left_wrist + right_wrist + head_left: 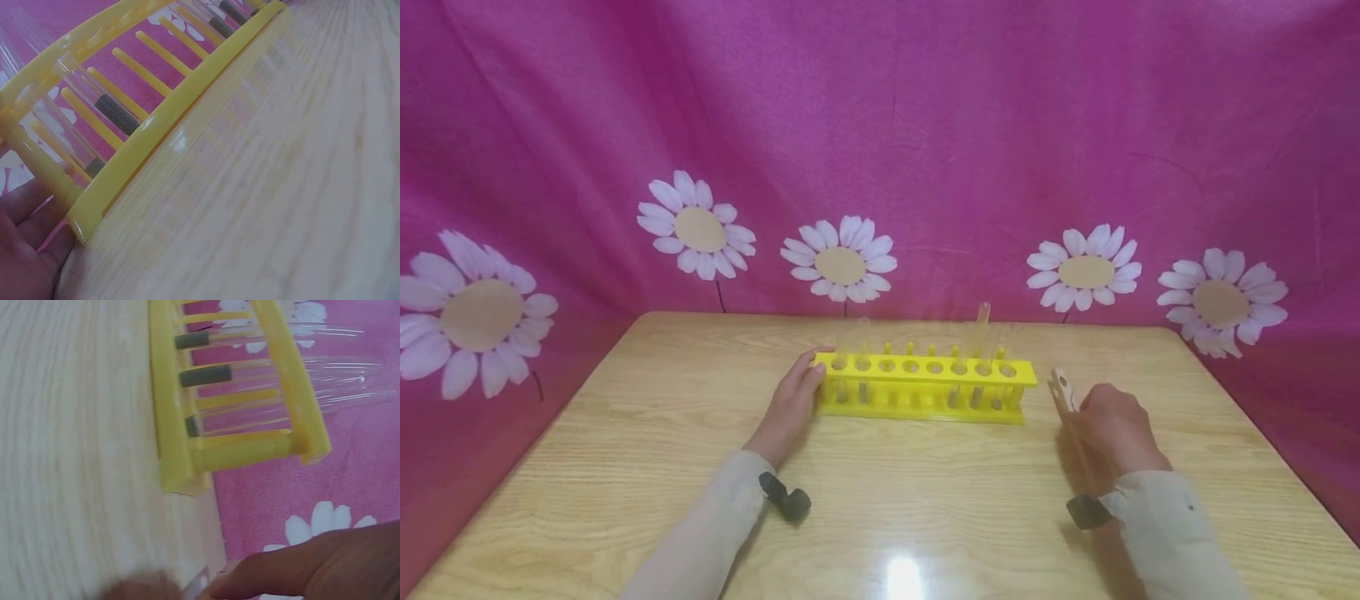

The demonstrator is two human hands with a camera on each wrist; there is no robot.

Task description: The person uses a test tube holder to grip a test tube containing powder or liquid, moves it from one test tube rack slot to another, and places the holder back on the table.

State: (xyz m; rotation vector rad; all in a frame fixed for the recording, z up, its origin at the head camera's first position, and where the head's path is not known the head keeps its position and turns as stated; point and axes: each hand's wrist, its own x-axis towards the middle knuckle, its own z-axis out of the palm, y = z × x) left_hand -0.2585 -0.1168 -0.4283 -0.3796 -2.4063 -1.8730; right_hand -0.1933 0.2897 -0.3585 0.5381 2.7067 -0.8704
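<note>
A yellow test tube rack (925,412) stands upright on the table. Several clear glass test tubes (350,397) are in it, with dark grey material (117,114) at their bottoms. My left hand (792,396) grips the rack's left end, thumb at the front and fingers around the side. To the right of the rack, apart from it, my right hand (1116,427) holds a flat wooden test tube clamp (1063,386) just above the table. The right wrist view catches only part of that hand, and the clamp is mostly out of it.
The wooden-patterned table (925,483) ends at a pink cloth (880,150) printed with white daisies, behind and at both sides. Yellow pegs (150,53) rise along the rack's back. A black wrist camera (786,498) sits on the left sleeve.
</note>
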